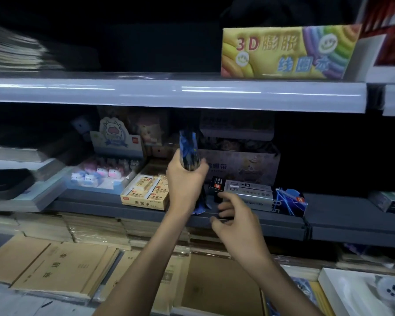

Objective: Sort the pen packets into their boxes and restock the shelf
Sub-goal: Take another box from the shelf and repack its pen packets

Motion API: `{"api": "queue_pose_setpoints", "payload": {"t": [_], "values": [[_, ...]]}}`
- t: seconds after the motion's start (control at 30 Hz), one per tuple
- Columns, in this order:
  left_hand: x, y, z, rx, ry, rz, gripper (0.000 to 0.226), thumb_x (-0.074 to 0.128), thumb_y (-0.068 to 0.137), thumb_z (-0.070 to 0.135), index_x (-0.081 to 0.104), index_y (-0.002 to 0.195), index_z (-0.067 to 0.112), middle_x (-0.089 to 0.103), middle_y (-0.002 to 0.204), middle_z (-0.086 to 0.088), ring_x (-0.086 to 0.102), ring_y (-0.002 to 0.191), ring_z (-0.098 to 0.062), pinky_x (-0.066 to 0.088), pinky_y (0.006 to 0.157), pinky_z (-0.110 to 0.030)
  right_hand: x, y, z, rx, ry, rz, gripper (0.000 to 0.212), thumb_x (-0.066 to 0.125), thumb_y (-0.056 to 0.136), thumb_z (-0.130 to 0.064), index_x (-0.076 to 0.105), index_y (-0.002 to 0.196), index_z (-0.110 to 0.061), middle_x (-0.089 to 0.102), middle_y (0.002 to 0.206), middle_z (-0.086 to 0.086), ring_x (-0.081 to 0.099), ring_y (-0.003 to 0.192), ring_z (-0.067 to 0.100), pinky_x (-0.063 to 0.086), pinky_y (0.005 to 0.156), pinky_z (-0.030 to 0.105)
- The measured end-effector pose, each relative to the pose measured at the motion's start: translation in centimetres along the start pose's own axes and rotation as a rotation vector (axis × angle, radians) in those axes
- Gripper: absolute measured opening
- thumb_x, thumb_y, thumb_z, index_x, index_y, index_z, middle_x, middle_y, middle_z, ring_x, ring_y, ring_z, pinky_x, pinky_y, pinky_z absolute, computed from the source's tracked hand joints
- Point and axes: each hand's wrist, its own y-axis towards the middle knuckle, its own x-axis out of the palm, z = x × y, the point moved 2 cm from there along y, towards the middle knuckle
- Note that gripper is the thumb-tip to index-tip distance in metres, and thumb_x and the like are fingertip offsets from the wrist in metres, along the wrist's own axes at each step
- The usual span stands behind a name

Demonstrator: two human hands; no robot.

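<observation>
Gripped a blue pen packet (188,144) round its middle with the left hand (185,181), fingers and thumb wrapped about it. Held it nearly upright, top end raised in front of the dim boxes at the back, bottom end poking out below the wrist just above the front lip of the middle shelf (283,224).

Had the right hand (237,217) out beside it, lower and to the right, fingers loosely bent and grasping nothing. Hovered that hand at the near end of a grey pen box (251,191) marked 0.5, which lay lengthwise on the shelf. Could not tell whether the thumb touched the box.

Saw a blue pen box (290,201) just beside the grey 1, at its right end. Found a yellow eraser box (146,192) left of the packet, and left of that a display tray (96,176) of small cow-shaped figures. Noted 1 rainbow-printed carton (283,51) on the upper shelf (169,92), towards the right. Looked down on stacks of brown notebooks (55,265) below the middle shelf.
</observation>
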Motion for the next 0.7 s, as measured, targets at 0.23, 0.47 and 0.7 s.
{"api": "queue_pose_setpoints", "payload": {"t": [0.23,0.47,0.7], "values": [[0.7,1.4,1.5,-0.017,-0.034,0.039,0.030,0.073,0.080,0.007,0.048,0.070,0.019,0.052,0.062,0.008,0.047,0.057,-0.007,0.042,0.057,-0.023,1.3,2.4,-2.1,-0.135,-0.200,0.040,0.080,0.074,0.083,-0.054,0.043,0.151,-0.026,0.055,0.139,-0.009,0.055,0.125,0.013,0.055,0.095,0.036],[-0.5,1.4,1.3,-0.337,-0.478,0.216,0.018,0.072,0.079,0.001,0.057,0.079,0.012,0.056,0.064,-0.006,0.056,0.057,-0.020,0.049,0.058,-0.033,2.6,3.5,-3.4,-0.172,-0.342,0.104,0.041,0.060,0.077,-0.052,0.054,0.106,-0.023,0.067,0.101,0.000,0.062,0.099,0.028,0.049,0.082,0.044],[-2.0,-1.8,-0.3,-0.493,-0.821,0.198,0.018,0.063,0.092,-0.002,0.062,0.103,0.012,0.057,0.070,-0.002,0.057,0.059,-0.014,0.054,0.061,-0.029,3.0,0.9,-3.6,-0.258,-0.369,-0.107,0.033,0.059,0.097,-0.023,0.042,0.125,-0.021,0.055,0.120,0.008,0.061,0.107,0.040,0.042,0.070,0.043]]}}
